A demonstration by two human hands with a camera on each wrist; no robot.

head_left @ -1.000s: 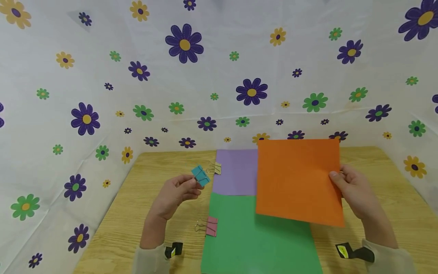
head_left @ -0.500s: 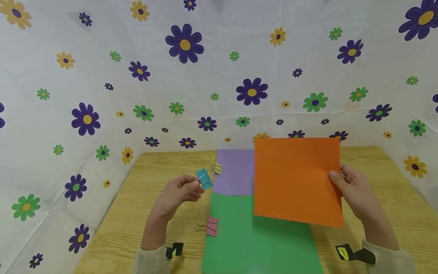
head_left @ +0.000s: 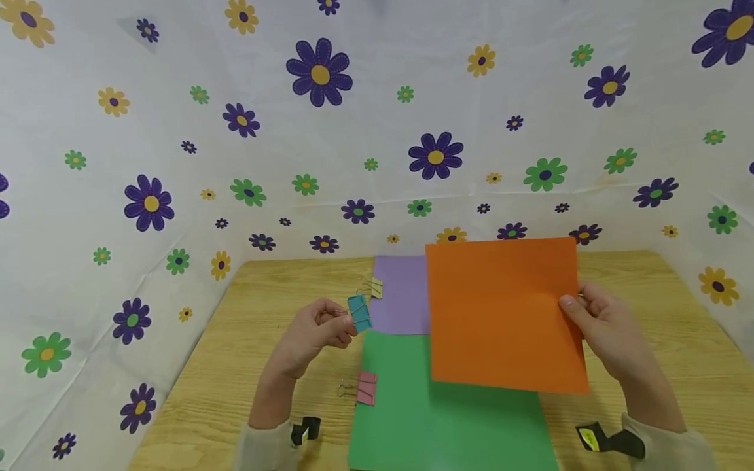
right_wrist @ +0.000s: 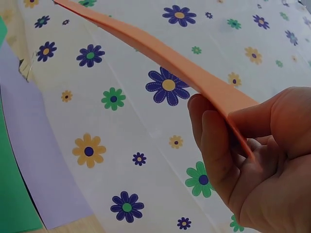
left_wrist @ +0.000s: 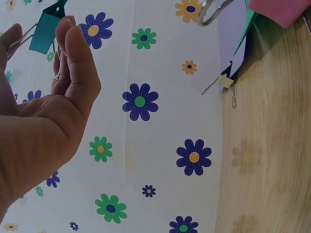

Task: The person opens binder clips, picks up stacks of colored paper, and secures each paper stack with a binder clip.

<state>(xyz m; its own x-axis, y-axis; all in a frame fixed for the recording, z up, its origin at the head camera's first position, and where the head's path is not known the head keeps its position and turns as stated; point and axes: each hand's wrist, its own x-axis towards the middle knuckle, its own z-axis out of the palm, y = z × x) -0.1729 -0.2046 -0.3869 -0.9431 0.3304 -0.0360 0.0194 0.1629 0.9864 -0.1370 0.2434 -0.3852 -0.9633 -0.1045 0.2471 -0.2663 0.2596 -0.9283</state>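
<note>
My left hand (head_left: 315, 333) pinches a blue binder clip (head_left: 360, 313) by its wire handles, close to the left edge of the purple sheet (head_left: 400, 294). In the left wrist view the blue binder clip (left_wrist: 46, 33) sits between thumb and fingers. My right hand (head_left: 607, 333) grips the right edge of an orange sheet (head_left: 503, 314), thumb in front and fingers behind. That sheet is raised over the purple sheet and the green sheet (head_left: 400, 425), covering part of both. In the right wrist view the orange sheet (right_wrist: 146, 46) appears nearly edge-on, slightly bowed.
A yellow binder clip (head_left: 376, 288) is fastened on the purple sheet's left edge, and a pink binder clip (head_left: 366, 388) on the green sheet's left edge. Everything rests on a wooden table (head_left: 235, 366). Flower-patterned cloth (head_left: 259, 52) encloses the back and sides.
My left hand has shifted slightly right and turned the blue binder clip more upright. My right hand has brought the orange sheet a little to the left. The fastened clips stay put.
</note>
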